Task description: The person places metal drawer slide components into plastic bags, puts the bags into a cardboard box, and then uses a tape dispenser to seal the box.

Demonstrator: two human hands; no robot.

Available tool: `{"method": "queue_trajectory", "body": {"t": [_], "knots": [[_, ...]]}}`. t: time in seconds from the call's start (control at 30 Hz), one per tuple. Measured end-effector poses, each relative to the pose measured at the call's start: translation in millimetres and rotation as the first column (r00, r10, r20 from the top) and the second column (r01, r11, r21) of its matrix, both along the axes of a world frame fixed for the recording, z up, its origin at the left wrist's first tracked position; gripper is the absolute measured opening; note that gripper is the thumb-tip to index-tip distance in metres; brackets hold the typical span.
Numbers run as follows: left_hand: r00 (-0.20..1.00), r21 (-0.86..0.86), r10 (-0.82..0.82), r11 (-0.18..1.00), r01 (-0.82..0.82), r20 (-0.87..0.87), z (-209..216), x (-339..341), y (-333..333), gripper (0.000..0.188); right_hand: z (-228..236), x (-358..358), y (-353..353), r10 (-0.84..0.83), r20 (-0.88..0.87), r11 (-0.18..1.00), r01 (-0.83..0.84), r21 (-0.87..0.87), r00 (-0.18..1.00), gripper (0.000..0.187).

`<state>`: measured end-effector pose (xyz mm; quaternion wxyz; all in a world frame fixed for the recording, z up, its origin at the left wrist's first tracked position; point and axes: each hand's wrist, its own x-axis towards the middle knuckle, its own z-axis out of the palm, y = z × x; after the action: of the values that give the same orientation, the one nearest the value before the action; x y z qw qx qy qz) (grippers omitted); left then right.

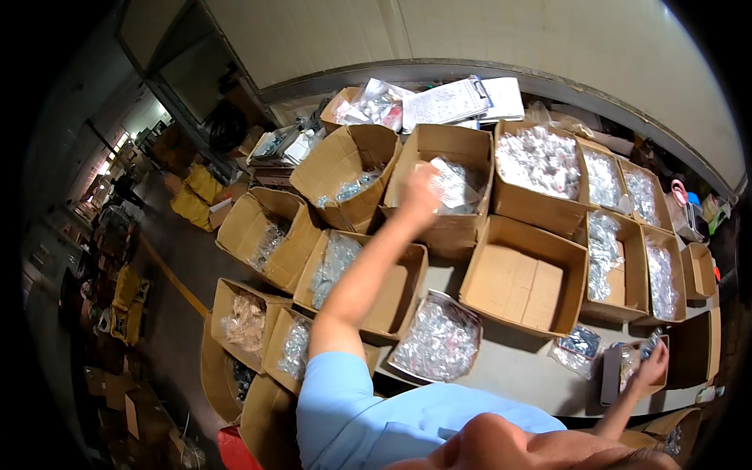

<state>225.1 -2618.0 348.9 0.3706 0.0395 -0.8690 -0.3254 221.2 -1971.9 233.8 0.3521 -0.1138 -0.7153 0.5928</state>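
Note:
My left hand (421,190) is stretched over the near rim of a deep cardboard box (458,225) in the back row. Motion smears its fingers, so their grip does not show. Just beside it, a white sheet with print (452,182) lies among clear plastic bags (470,200) inside that box. At the far right, my right hand (656,365) is closed on a small clear plastic bag (651,343) with greyish contents, above a small box (612,376). A dark blue item in clear plastic (580,342) lies on the table left of that hand.
Cardboard boxes of small bagged parts crowd the table, including one heaped full (539,160). A bare-bottomed box (521,286) stands mid-table, behind a shallow tray of bags (439,337). Clipboards with papers (446,103) lie at the back. Yellow sacks (196,196) sit on the floor left.

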Motion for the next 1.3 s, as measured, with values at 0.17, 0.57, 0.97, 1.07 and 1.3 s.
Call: {"method": "queue_trajectory", "body": {"t": [0.17,0.57,0.97,1.07,1.3], "knots": [[0.575,-0.319,0.582,0.807,-0.497,0.575,-10,11,-216,0.033,-75,-6,73,-0.221,0.434,0.962,0.122,0.244,0.873,0.036],[0.109,-0.420,0.410,0.904,0.083,0.905,-91,-11,-281,0.039,130,-84,-478,0.837,0.485,0.175,-0.964,0.200,0.252,0.020],[0.302,-0.452,0.438,0.892,-0.027,0.846,-81,-2,-265,0.022,-24,-164,-625,-0.144,0.987,-0.504,-0.864,-0.006,0.077,0.039],[0.649,-0.657,0.508,0.754,-0.018,0.566,-103,9,-276,0.019,1,-152,-649,0.591,0.478,-0.315,-0.359,0.878,0.649,0.040],[0.957,0.565,0.026,0.812,0.148,-0.288,-88,30,-299,0.008,-41,-163,-630,0.387,0.881,-0.572,-0.678,0.461,0.273,0.030]]}}
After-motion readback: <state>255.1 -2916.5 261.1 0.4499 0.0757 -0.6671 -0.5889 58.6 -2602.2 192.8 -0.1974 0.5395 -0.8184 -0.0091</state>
